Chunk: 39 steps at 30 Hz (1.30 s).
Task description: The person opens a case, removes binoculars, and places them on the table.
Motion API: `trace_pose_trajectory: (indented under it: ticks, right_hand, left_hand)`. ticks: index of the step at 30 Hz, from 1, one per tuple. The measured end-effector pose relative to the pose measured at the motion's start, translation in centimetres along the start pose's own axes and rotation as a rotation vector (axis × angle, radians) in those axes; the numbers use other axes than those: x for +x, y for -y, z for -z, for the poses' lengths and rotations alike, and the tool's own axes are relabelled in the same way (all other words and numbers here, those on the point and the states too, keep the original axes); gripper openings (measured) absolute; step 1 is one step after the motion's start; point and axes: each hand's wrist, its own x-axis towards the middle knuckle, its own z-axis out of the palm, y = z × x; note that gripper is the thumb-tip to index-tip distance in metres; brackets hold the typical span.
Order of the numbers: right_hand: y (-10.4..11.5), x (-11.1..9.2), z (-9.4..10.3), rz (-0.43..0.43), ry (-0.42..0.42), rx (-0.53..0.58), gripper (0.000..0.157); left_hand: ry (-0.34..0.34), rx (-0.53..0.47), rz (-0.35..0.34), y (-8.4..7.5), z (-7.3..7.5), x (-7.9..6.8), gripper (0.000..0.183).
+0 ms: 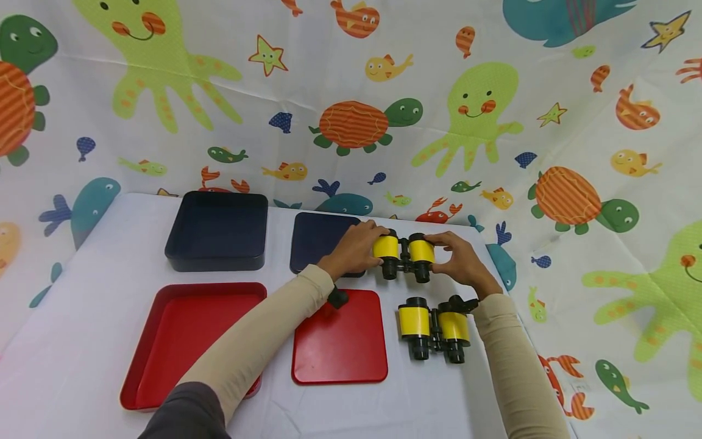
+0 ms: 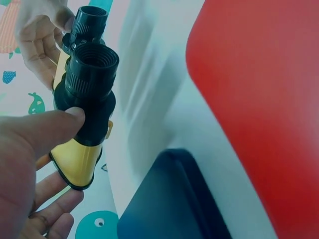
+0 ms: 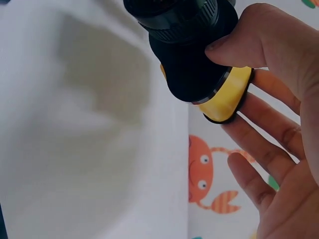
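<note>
Both hands hold one pair of yellow and black binoculars (image 1: 421,251) over the back right of the white table. At its left barrel, my left hand (image 1: 355,247) grips with the thumb on the black eyepiece part and the fingers by the far end. The right hand (image 1: 459,261) pinches the other barrel; its thumb presses the black housing (image 3: 189,64) in the right wrist view, fingers spread along the yellow side. A shadow falls on the cloth beneath the binoculars. Nearer the front, a second pair of yellow and black binoculars (image 1: 415,320) lies below the right wrist.
A deep dark blue box (image 1: 219,262) stands at the back left, with a red box (image 1: 145,341) in front of it. Flat dark blue (image 1: 307,241) and red (image 1: 340,350) lids lie mid-table, under the left arm. A sea-animal printed curtain (image 1: 307,73) hangs behind.
</note>
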Motion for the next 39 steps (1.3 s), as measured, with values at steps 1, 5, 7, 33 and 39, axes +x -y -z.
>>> trace_pose_trajectory:
  ticks: [1, 5, 7, 33, 39]
  right_hand:
    - [-0.1, 0.0, 0.0, -0.004, 0.002, 0.003, 0.072]
    - [-0.6, -0.1, 0.0, -0.016, 0.007, 0.009, 0.071]
    - [-0.9, -0.1, 0.0, -0.027, 0.012, 0.014, 0.071]
    - [-3.2, -0.1, -0.2, -0.126, 0.069, 0.009, 0.07]
    - [-3.4, 0.0, -0.4, -0.143, 0.066, 0.011, 0.07]
  left_hand:
    - [0.0, 0.003, 0.003, -0.1, -0.2, 0.1, 0.072]
    - [-0.005, 0.023, -0.001, -0.4, -0.7, 0.3, 0.072]
    - [-0.005, 0.028, 0.0, -0.5, -0.9, 0.5, 0.071]
    - [0.012, 0.098, 0.044, -1.7, -3.6, 1.5, 0.071]
    - [0.005, 0.108, 0.041, -1.7, -4.0, 1.5, 0.07]
